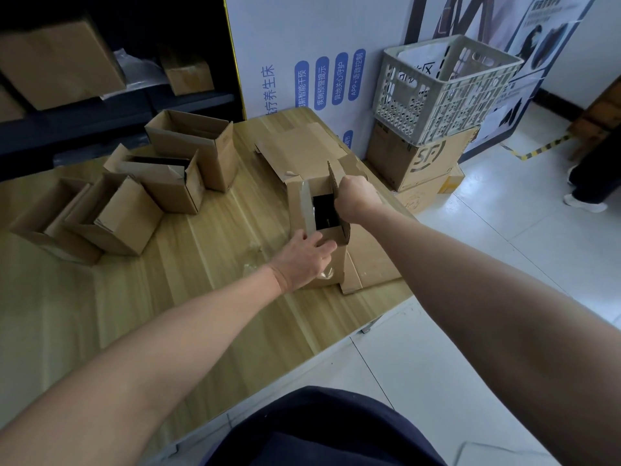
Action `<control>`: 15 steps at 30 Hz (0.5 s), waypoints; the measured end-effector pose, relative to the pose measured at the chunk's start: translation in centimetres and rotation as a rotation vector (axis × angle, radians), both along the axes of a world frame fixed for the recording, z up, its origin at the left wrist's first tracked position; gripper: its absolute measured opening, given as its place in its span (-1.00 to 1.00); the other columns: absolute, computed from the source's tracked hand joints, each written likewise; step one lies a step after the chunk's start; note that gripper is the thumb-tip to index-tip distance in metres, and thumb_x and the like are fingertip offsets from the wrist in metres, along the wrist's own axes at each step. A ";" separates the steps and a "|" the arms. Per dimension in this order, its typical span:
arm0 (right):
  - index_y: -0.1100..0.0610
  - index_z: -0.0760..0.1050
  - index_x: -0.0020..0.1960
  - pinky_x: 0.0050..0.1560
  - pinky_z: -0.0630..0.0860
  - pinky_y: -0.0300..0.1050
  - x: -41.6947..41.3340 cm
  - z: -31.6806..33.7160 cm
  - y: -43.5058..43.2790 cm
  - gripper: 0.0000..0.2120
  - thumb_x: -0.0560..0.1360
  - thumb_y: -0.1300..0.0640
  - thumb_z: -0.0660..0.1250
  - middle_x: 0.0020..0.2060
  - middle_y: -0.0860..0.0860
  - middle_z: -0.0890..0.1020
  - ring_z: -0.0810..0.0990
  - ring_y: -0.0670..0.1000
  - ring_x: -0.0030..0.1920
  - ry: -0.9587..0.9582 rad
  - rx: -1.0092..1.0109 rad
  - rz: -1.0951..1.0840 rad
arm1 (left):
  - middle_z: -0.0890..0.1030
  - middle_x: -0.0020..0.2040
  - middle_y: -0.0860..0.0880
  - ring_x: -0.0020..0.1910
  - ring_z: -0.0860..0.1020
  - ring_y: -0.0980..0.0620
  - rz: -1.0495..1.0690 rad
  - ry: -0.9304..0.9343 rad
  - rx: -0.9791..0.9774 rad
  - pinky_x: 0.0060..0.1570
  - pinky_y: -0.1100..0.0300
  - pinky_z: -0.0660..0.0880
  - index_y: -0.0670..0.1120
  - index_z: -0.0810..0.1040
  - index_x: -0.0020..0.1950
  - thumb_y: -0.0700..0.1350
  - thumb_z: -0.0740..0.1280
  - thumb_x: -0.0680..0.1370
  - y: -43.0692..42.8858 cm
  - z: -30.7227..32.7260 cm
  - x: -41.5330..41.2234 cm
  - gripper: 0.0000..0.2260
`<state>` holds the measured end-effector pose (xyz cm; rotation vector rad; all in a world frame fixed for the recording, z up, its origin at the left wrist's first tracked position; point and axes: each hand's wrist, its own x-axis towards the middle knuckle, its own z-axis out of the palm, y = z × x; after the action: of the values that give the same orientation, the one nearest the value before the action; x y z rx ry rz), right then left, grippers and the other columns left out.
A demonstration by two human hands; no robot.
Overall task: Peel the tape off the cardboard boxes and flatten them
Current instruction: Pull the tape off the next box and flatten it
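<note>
An open cardboard box (337, 260) stands upright on the wooden table (201, 280) near its right edge, its top flaps up and a dark inside showing. My left hand (304, 255) grips the near side of the box at its top edge. My right hand (356, 196) is curled around the box's raised right flap. Clear tape (324, 273) clings to the box's lower front. Flattened cardboard (302, 146) lies under and behind the box.
Several open cardboard boxes (188, 146) stand on the table's left and back. A grey plastic crate (443, 85) sits on stacked cartons (416, 159) on the floor to the right. Dark shelves (67, 62) hold more boxes. A person's feet (584, 203) are at far right.
</note>
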<state>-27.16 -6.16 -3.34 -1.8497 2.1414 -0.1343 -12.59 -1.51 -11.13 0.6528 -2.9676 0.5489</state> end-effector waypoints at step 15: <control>0.29 0.48 0.06 -0.16 0.53 -0.06 -0.5 0.5 -0.2 -0.84 0.51 0.32 0.21 -0.07 0.17 0.53 0.57 0.20 -0.05 -0.029 -0.008 -0.077 | 0.37 0.06 -0.10 0.04 0.43 -0.06 0.225 0.504 0.125 0.01 -0.14 0.55 -0.13 0.57 -0.18 -0.01 0.41 0.40 0.1 -1.8 3.8 -0.81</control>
<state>-27.63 -6.37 -2.86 -1.7591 2.1958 -0.1861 -8.77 -1.40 -12.90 0.9765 -2.4829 0.1699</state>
